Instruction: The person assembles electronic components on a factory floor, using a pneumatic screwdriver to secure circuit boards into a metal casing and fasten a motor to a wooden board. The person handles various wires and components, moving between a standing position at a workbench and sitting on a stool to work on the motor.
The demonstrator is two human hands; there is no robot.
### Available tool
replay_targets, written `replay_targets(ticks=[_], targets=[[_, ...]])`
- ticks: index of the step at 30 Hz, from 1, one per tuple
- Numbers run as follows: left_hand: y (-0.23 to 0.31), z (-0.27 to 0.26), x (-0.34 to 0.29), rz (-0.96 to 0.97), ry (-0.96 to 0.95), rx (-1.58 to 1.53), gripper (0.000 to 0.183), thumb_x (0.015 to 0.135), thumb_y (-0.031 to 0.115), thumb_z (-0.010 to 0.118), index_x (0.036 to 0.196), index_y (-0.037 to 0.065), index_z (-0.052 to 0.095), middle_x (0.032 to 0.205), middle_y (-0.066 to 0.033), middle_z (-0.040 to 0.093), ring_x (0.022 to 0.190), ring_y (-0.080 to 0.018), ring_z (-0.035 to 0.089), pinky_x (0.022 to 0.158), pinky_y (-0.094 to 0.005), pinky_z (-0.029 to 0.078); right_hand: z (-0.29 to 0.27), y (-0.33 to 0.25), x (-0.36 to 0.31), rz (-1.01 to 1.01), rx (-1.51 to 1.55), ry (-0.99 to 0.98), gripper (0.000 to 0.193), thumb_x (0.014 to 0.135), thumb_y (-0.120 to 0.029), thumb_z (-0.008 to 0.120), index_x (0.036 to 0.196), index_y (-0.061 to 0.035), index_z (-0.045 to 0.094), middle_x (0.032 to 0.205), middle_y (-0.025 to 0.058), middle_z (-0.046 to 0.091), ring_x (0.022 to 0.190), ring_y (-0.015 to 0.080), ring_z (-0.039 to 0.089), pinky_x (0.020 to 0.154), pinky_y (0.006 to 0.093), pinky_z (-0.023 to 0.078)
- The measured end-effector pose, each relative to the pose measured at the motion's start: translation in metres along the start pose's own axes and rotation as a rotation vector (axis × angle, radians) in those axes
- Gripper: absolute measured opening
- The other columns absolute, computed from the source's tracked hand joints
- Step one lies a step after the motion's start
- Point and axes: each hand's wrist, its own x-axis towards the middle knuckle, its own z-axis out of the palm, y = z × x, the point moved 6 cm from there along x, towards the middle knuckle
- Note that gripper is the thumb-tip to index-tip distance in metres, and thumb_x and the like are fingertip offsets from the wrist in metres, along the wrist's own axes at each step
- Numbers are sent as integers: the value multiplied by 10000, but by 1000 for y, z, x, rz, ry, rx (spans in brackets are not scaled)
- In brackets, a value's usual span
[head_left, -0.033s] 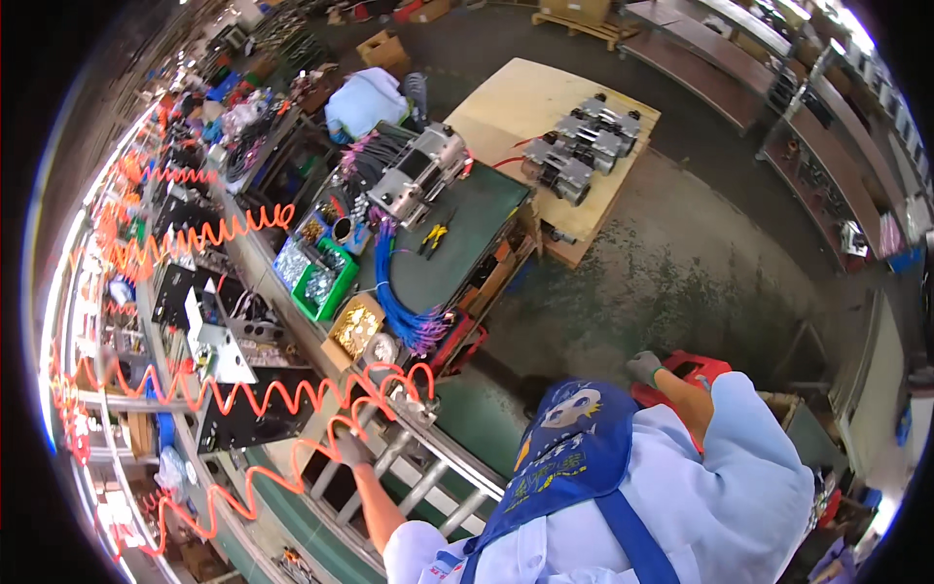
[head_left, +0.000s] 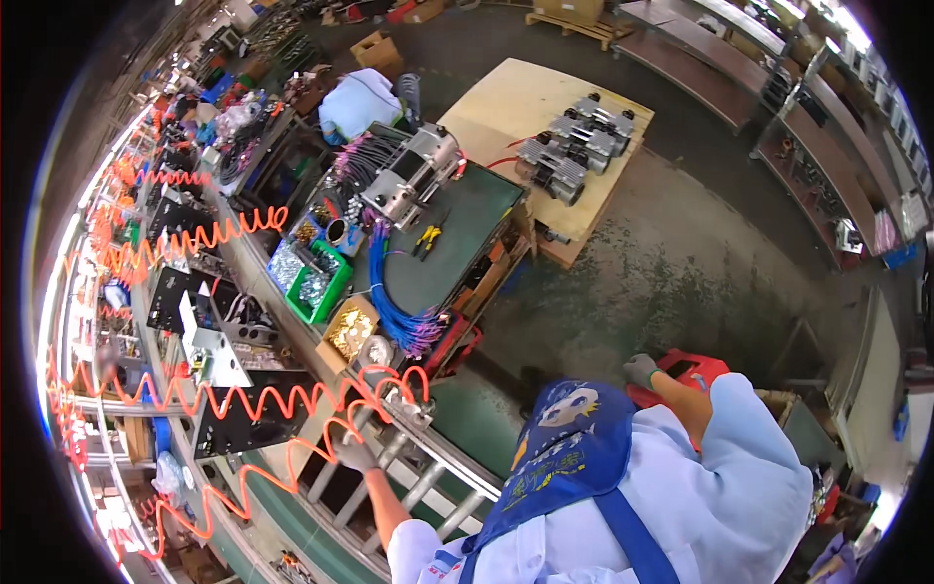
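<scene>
My left hand, in a grey glove, is over the side of the roller conveyor, next to an orange coiled air hose. Its fingers are too small and partly hidden to make out whether they grip anything. On the other side of my blue apron, my right hand, also gloved in grey, hangs above the floor with its fingers curled in. Nothing shows in it. Beside and beneath that forearm is a red plastic object, whose kind I cannot tell.
A green-topped workbench ahead carries a metal motor-like unit, blue wires, yellow-handled pliers and a green parts bin. Farther off, several similar units stand on a wooden board. Shelving lines the right.
The view has shifted slightly, so the bench and units appear a little farther left. My left hand sits marginally lower and to the right; my right hand looks nearly unchanged.
</scene>
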Motion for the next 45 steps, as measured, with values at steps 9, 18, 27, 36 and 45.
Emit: replay_targets(ticks=[9, 18, 27, 36, 45], targets=[[272, 115, -213, 505, -661, -494, 304, 857, 164, 623, 1118, 9, 639, 986, -186, 634, 848, -326, 650, 784, -448, 510, -31, -20, 95, 127, -98, -101, 319, 827, -280, 628, 936, 8, 712, 834, 191, 706, 766, 294, 690, 664, 407, 546], [622, 236, -73, 832, -484, -446, 338, 873, 120, 605, 1199, 32, 578, 1158, -226, 598, 1034, -402, 610, 872, -454, 516, -85, -268, 412, -284, -106, 35, 504, 839, -355, 540, 1156, 23, 645, 1068, 313, 659, 1056, 444, 632, 898, 473, 509], [764, 368, -75, 846, -359, -135, 618, 946, 380, 568, 1403, -12, 428, 1465, -295, 366, 1326, -511, 353, 1075, -613, 328, -130, -467, 621, -132, -34, 149, 596, 845, -345, 574, 1287, 55, 549, 1201, 340, 605, 1182, 419, 580, 995, 442, 472], [796, 381, -57, 884, -415, -141, 631, 983, 447, 481, 1396, -23, 404, 1447, -284, 372, 1297, -530, 350, 1049, -630, 344, -86, -426, 778, 90, 472, 402, 382, 820, -288, 682, 1055, 1, 596, 841, 159, 661, 746, 258, 663, 642, 412, 506], [783, 385, -56, 848, -435, -114, 628, 952, 440, 517, 1383, -5, 414, 1442, -305, 378, 1271, -539, 382, 1013, -643, 350, -81, -447, 628, 38, 232, -534, 322, 852, -341, 691, 844, -19, 697, 726, 138, 683, 645, 278, 678, 625, 436, 529]])
